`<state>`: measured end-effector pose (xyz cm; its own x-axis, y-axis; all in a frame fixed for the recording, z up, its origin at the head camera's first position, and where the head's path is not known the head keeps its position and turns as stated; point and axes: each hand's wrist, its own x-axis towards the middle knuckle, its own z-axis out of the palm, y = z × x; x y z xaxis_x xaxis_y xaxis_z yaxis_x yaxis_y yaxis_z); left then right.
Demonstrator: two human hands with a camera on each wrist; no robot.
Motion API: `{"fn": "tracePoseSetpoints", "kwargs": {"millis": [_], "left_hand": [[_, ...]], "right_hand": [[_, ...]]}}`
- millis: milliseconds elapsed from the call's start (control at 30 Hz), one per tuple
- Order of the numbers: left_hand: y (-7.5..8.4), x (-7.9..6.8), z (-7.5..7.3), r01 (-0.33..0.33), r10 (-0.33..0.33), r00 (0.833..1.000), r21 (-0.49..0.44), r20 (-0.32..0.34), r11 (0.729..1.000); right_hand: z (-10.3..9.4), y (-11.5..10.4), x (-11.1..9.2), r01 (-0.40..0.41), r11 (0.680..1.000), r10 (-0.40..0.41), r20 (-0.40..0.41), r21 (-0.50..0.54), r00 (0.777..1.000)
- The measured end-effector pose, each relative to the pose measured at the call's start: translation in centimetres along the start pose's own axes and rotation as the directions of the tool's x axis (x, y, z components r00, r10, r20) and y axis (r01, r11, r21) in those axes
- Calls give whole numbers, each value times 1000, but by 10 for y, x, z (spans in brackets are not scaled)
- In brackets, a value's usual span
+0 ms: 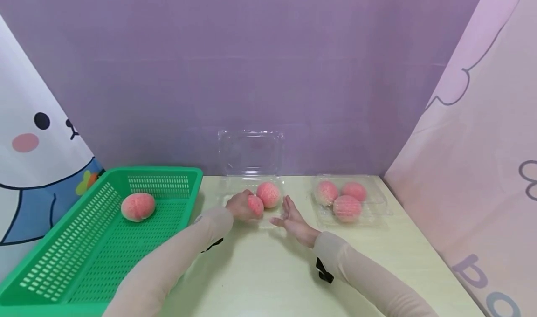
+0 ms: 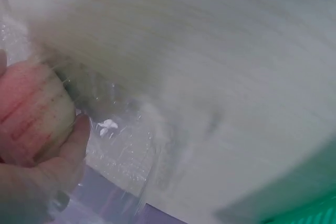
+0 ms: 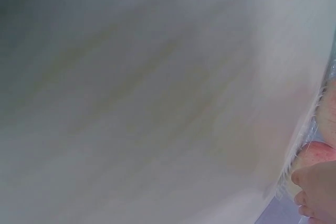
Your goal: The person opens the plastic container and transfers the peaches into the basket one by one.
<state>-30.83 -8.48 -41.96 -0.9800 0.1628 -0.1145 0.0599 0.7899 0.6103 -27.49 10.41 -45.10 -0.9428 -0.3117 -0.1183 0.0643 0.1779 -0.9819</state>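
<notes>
My left hand (image 1: 240, 206) grips a pink peach (image 1: 256, 205) at the front left of an open clear plastic clamshell box (image 1: 226, 186). In the left wrist view the thumb (image 2: 76, 139) curls against that peach (image 2: 34, 111), low over the clear plastic. A second peach (image 1: 268, 194) sits beside it in the box, towards the back right. The box's lid (image 1: 251, 154) stands raised against the purple backdrop. My right hand (image 1: 297, 223) is at the box's front right corner, thumb and fingers spread; whether it touches the plastic is hard to tell.
On the left stands a green plastic basket (image 1: 194, 182) with one peach (image 1: 138, 207) inside. Another clear box (image 1: 379, 196), at the right, contains three peaches (image 1: 347, 208) under its lid. A purple cloth wall (image 1: 335, 98) rises behind the pale table (image 1: 260, 275).
</notes>
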Motion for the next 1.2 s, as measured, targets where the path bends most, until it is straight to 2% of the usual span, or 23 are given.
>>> {"fn": "tracePoseSetpoints", "kwargs": {"millis": [167, 333, 467, 700, 933, 1200], "left_hand": [[2, 3, -3, -5, 5, 1000, 33, 10, 999], [8, 0, -8, 1, -2, 1000, 54, 21, 999], [12, -3, -12, -3, 3, 1000, 30, 24, 1000], [7, -2, -14, -1, 0, 1000, 34, 23, 999], [9, -4, -20, 7, -8, 1000, 45, 15, 999], [20, -11, -33, 38, -37, 999, -34, 28, 999]], "right_hand": [[0, -12, -7, -6, 1000, 6, 19, 7, 1000], [-1, -3, -1, -3, 1000, 3, 14, 0, 1000], [0, -7, -5, -7, 1000, 7, 11, 12, 1000], [4, -22, -15, -19, 1000, 19, 29, 15, 999], [3, -9, -5, -8, 1000, 7, 24, 14, 1000], [0, -1, 1, -5, 1000, 5, 7, -8, 1000]]}}
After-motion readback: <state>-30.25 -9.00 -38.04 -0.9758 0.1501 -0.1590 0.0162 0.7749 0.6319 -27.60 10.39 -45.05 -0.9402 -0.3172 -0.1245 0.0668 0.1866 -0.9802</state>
